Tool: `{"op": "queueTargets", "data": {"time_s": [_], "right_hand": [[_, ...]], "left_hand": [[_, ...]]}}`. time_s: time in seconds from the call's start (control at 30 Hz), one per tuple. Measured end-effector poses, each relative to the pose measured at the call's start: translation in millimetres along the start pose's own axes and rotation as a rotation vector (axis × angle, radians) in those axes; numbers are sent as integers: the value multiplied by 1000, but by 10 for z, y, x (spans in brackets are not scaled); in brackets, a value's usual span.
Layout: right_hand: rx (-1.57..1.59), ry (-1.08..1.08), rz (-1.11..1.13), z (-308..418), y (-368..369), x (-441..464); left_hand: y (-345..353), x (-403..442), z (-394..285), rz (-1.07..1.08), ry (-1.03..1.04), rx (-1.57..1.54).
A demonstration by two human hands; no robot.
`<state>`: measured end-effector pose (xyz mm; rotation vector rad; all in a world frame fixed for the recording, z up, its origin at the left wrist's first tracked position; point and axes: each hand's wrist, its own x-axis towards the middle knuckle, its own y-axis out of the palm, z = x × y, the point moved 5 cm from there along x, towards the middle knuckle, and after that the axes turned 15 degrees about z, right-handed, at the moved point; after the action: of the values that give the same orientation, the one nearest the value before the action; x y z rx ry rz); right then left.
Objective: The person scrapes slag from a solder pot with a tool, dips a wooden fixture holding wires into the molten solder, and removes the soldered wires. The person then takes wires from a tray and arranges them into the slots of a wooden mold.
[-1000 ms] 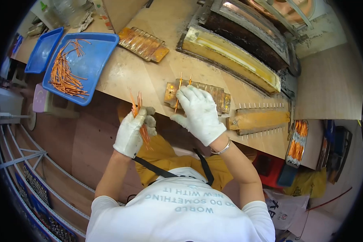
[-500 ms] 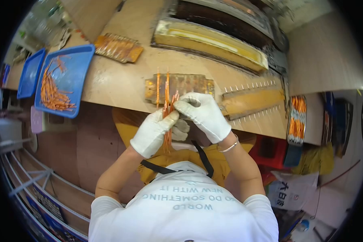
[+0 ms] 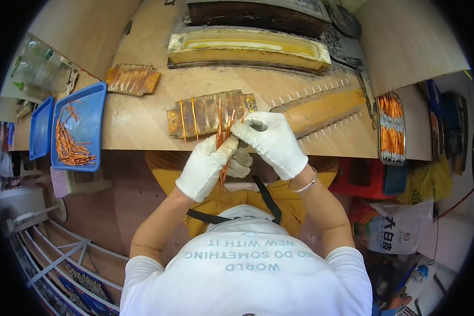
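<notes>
My left hand (image 3: 205, 167), in a white glove, is closed around a bundle of thin copper-coloured rods (image 3: 220, 138) pointing up and away from me. The gloved fingers of my right hand (image 3: 273, 141) are pinched at the upper right of the bundle, around a copper-coloured rod (image 3: 244, 115); how many rods they grip is hidden. Just beyond both hands lies a worn, grooved block (image 3: 210, 116) with an amber-brown surface. Two separate rods (image 3: 195, 113) lie across its left part, roughly parallel.
A blue tray (image 3: 97, 113) at left holds loose rods. Another grooved block (image 3: 132, 79) lies behind. At right are a long block with pale pins along its edges (image 3: 321, 110) and a tray of rods (image 3: 392, 129). A long yellowish trough (image 3: 247, 60) stands at the back.
The view has shifted, so the bench items sit farther left and higher or lower. Against the grooved block, both hands have moved right with the bundle. The two rods on the block now show clear of the bundle.
</notes>
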<state>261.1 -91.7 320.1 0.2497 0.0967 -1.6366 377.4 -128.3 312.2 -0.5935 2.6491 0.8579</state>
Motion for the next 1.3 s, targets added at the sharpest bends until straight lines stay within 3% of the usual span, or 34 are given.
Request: {"op": "queueTargets", "data": {"time_s": [0.1,0.2,0.3,0.37,0.47,0.53,0.6,0.63,0.97,1.07,1.13,1.3], "right_hand": [[-58,4,-27,28,38,29],[-521,-180,-130,171,113,55],[-483,-181,-82,140,166,175],[-283,-8,24,108,155,312],[-229,9,-13,70,2,637],[-204,81,29,27,6,809],[-751,81,25,36,29,948],[-841,122,9,56,59,972],[-1137,202,-88,120,167,932],[-1162,81,-90,131,173,830],[-1191,-254,-50,190,292,700],[-1324,-277,51,80,358,651]], "left_hand": [[-72,11,24,-1,38,53],[-187,18,63,-35,82,76],[-272,-35,54,-65,89,59],[-382,-153,79,-49,65,-59],[-627,-375,84,-108,61,-8],[-777,-522,105,-243,45,-14],[-821,-597,119,-261,62,-43],[-812,-630,99,-276,46,-23],[-870,-618,81,-249,66,-19],[-927,-624,88,-270,76,-61],[-984,-622,120,-265,81,-119],[-952,-548,163,-215,66,-197]]}}
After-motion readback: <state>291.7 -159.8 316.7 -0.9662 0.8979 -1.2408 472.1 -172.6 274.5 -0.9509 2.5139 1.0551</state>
